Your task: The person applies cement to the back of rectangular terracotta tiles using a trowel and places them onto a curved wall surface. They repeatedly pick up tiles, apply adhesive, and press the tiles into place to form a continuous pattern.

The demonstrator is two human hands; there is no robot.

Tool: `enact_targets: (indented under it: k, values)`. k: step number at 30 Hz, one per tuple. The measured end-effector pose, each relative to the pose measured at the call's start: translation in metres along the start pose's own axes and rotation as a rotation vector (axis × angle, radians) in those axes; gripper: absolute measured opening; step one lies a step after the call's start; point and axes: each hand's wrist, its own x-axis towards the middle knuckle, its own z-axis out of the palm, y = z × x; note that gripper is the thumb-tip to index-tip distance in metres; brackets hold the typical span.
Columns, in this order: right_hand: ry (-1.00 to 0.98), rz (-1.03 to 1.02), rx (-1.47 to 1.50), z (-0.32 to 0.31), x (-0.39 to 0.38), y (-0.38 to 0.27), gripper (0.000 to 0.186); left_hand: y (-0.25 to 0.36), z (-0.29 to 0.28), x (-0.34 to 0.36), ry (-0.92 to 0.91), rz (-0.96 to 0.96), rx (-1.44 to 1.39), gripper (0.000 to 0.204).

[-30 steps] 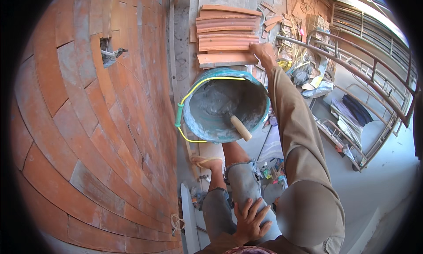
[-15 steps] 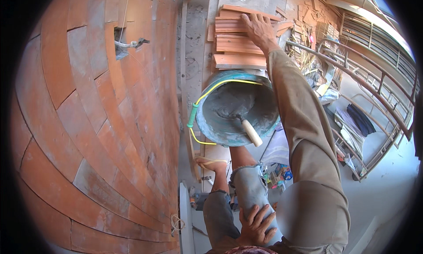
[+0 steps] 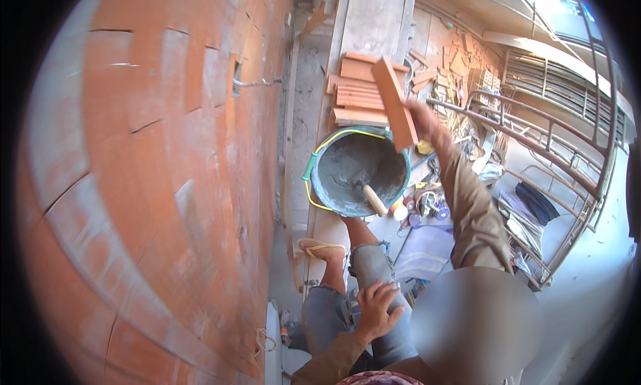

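My right hand grips a flat orange brick, raised and tilted beside the far right rim of a bucket. The green-blue bucket holds wet grey mortar. A trowel stands in the mortar, its wooden handle leaning toward me over the near rim; its blade is mostly buried. Just beyond the bucket lies a stack of orange bricks on the plank. My left hand rests on my jeans at the knee, fingers spread and holding nothing.
A tall orange brick wall fills the left side. The bucket stands on a narrow plank platform, where my sandalled foot also rests. To the right are metal scaffold frames. Broken bricks and clutter lie below.
My right hand has lifted a brick off the stack and drawn it back toward the bucket's right side. My left hand stays on my knee. The view has shifted somewhat.
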Motion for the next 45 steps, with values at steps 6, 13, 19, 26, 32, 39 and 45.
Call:
enact_targets:
  k: [6, 13, 19, 26, 32, 39, 45]
  values:
    - [-0.430, 0.146, 0.785, 0.093, -0.122, 0.087, 0.077, -0.004, -0.070, -0.007, 0.291, -0.147, -0.390, 0.037]
    - [-0.580, 0.603, 0.292, 0.203, -0.255, 0.169, 0.073, -0.012, -0.134, -0.095, 0.931, -0.154, -0.571, 0.051]
    - [-0.833, 0.721, -0.126, 0.273, -0.399, 0.187, 0.065, 0.006, -0.162, -0.245, 0.447, -0.193, -0.641, 0.042]
    - [-0.913, 0.719, -0.190, 0.307, -0.494, 0.207, 0.065, 0.023, -0.168, -0.347, 0.186, -0.139, -0.629, 0.033]
    - [-0.733, 0.549, -0.299, 0.338, -0.549, 0.201, 0.064, 0.058, -0.179, -0.386, 0.107, -0.076, -0.614, 0.030]
    - [-0.635, 0.357, -0.324, 0.321, -0.515, 0.257, 0.107, 0.047, -0.183, -0.401, 0.099, 0.038, -0.540, 0.028]
    - [-0.708, 0.387, -0.355, 0.322, -0.524, 0.246, 0.087, 0.055, -0.171, -0.409, 0.133, 0.094, -0.551, 0.026]
